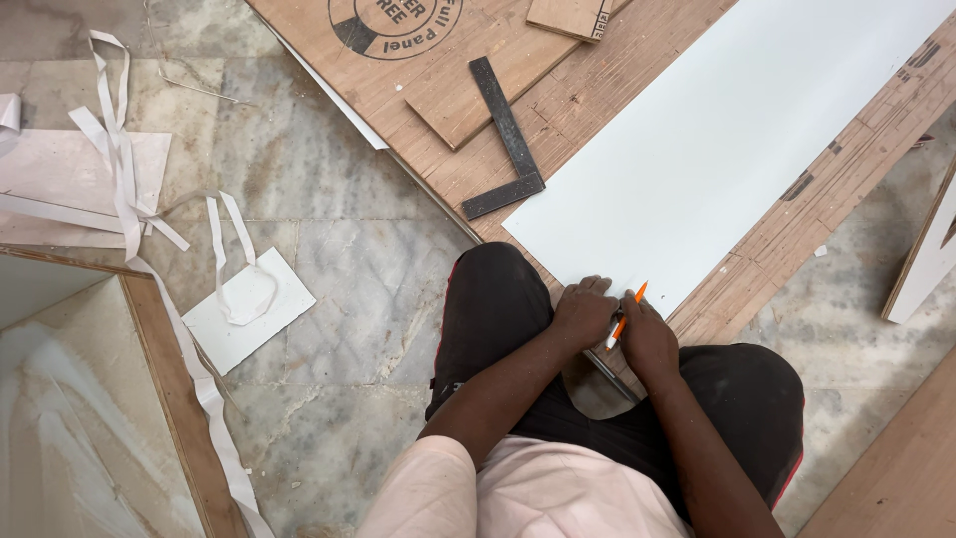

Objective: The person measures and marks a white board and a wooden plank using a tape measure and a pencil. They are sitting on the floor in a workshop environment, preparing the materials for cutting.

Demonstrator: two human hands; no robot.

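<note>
You are crouched on a marble floor [349, 289], looking straight down at your own two hands, which sit close together, nearly touching, just past your knees. Your right hand [647, 339] is closed around an orange and white pen [621, 321], whose orange tip pokes up and away from your knuckles toward the near edge of a long white laminate sheet [727, 139]. Your left hand [585, 311] is curled into a loose fist just beside the right one, pressing down at the near corner of that same sheet; whether it grips anything cannot be told.

The white sheet stretches away from your hands, up and to the right, lying flat on a broad plywood board [597, 90]. Just beyond your left hand, on the plywood beside the sheet's near end, lies a dark metal try square [506, 139], its long arm pointing away from you and its short arm turned toward the sheet. A smaller plywood offcut [478, 85] lies under the far arm of the square, and another small wooden piece [570, 16] sits farther off still.

Well to the left of your hands, on the floor, there is a small white rectangular offcut [249, 309] with curled white strips [124, 149] of trimmed laminate trailing across it and beyond. At the far left, nearest you, stands an open wooden box frame [164, 369]. To the right of your right hand, well apart, another white-faced board [926, 259] leans at the edge of view.
</note>
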